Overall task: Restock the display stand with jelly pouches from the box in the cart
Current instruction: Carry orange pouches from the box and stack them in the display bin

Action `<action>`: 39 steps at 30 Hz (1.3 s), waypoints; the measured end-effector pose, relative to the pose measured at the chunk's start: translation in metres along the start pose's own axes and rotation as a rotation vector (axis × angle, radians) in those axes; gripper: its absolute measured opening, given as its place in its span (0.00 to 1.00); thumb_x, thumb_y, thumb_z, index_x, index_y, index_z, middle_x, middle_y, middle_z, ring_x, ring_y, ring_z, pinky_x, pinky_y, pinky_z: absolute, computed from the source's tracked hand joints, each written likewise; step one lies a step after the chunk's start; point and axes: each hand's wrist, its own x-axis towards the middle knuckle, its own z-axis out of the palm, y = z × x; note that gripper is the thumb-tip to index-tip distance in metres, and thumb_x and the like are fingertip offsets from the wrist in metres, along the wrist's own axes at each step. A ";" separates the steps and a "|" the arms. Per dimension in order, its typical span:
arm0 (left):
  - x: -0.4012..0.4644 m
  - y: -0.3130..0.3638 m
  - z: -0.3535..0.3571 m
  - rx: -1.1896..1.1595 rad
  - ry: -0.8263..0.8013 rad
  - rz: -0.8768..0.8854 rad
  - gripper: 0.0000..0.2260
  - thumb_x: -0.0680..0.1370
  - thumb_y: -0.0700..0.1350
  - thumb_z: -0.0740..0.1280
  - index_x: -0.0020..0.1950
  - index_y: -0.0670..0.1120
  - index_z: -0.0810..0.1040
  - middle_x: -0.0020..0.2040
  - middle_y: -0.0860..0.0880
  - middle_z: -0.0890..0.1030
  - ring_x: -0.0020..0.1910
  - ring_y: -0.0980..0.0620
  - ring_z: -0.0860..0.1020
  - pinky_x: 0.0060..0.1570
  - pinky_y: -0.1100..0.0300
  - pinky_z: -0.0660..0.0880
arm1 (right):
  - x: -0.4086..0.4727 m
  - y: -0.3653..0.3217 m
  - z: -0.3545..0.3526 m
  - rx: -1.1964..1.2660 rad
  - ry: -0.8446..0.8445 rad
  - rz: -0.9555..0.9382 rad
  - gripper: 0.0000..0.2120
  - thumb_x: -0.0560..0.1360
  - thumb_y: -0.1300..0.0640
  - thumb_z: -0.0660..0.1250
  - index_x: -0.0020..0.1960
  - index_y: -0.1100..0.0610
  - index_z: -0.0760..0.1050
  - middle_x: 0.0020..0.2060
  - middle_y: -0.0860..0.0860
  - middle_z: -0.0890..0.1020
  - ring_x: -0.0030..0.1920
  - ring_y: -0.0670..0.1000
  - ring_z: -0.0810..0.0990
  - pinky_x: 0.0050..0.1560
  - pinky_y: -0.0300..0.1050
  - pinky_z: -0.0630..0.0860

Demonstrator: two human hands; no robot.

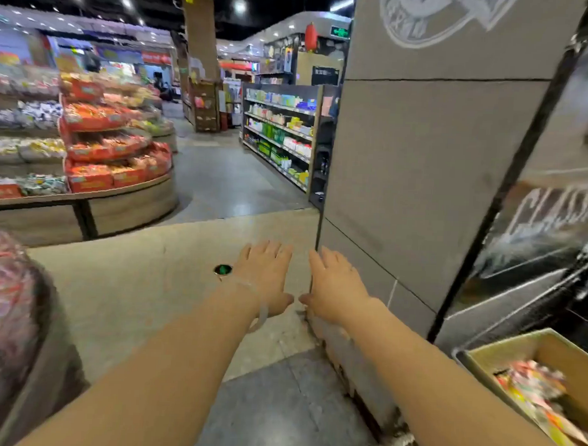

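Both arms extend forward over the shop floor [170, 285]. The left hand [266, 275] is palm-down with fingers straight and slightly spread; it holds nothing. A translucent band [261, 313] sits at its wrist. The right hand [334, 284] is likewise flat, fingers straight and together, holding nothing. The thumbs of the two hands lie just apart. The right hand appears in front of the lower edge of a grey tiled pillar [421, 160]; contact cannot be confirmed.

The cardboard box [521, 351] is at the lower right, open at the top, with colourful jelly pouches [537, 384] inside. It rests in a metal-rimmed cart [456, 353], of which only a corner shows. The display stand [24, 363] is at the lower left, blurred, carrying red-and-white packets. A tiered snack display [115, 150] and a shelf aisle [282, 132] stand further back.
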 end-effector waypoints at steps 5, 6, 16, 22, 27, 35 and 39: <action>0.023 0.136 0.028 -0.066 -0.043 0.204 0.39 0.76 0.61 0.62 0.78 0.46 0.46 0.78 0.46 0.51 0.77 0.46 0.50 0.76 0.48 0.50 | -0.069 0.114 0.011 -0.013 -0.022 0.143 0.37 0.77 0.49 0.64 0.77 0.58 0.46 0.76 0.57 0.52 0.76 0.59 0.50 0.75 0.52 0.52; 0.027 0.162 0.034 -0.066 -0.052 0.233 0.39 0.76 0.60 0.62 0.78 0.46 0.46 0.78 0.46 0.51 0.77 0.46 0.50 0.76 0.48 0.50 | -0.084 0.137 0.013 -0.024 -0.028 0.180 0.37 0.77 0.49 0.64 0.77 0.59 0.47 0.76 0.57 0.53 0.76 0.59 0.51 0.75 0.52 0.53; 0.069 0.363 0.043 -0.045 -0.053 0.578 0.38 0.75 0.58 0.65 0.77 0.46 0.49 0.77 0.45 0.52 0.77 0.46 0.50 0.76 0.48 0.49 | -0.205 0.327 0.014 -0.046 -0.001 0.611 0.35 0.74 0.47 0.67 0.74 0.57 0.54 0.72 0.55 0.60 0.73 0.59 0.58 0.73 0.53 0.59; 0.127 0.443 0.051 -0.020 -0.004 0.751 0.36 0.75 0.59 0.64 0.76 0.46 0.53 0.77 0.45 0.54 0.76 0.46 0.53 0.74 0.50 0.54 | -0.212 0.409 0.011 -0.055 -0.023 0.772 0.34 0.75 0.48 0.66 0.74 0.57 0.53 0.74 0.56 0.57 0.75 0.58 0.54 0.73 0.53 0.57; 0.197 0.490 0.063 -0.030 -0.030 0.853 0.35 0.76 0.58 0.63 0.77 0.46 0.52 0.78 0.44 0.52 0.77 0.47 0.51 0.75 0.50 0.51 | -0.183 0.478 0.013 -0.045 -0.042 0.913 0.37 0.77 0.46 0.62 0.77 0.57 0.48 0.77 0.56 0.51 0.77 0.59 0.50 0.76 0.54 0.53; 0.320 0.544 0.095 0.017 -0.124 0.940 0.35 0.76 0.60 0.61 0.77 0.46 0.52 0.78 0.43 0.52 0.77 0.46 0.51 0.75 0.49 0.52 | -0.129 0.572 0.034 0.043 -0.086 1.058 0.34 0.78 0.49 0.63 0.77 0.58 0.50 0.76 0.57 0.53 0.76 0.59 0.50 0.76 0.53 0.54; 0.350 0.574 0.132 0.047 -0.185 0.961 0.33 0.75 0.59 0.64 0.74 0.47 0.57 0.75 0.45 0.59 0.75 0.45 0.57 0.73 0.49 0.57 | -0.122 0.604 0.064 0.078 -0.117 1.106 0.33 0.76 0.49 0.65 0.74 0.58 0.55 0.74 0.57 0.59 0.74 0.59 0.57 0.72 0.52 0.60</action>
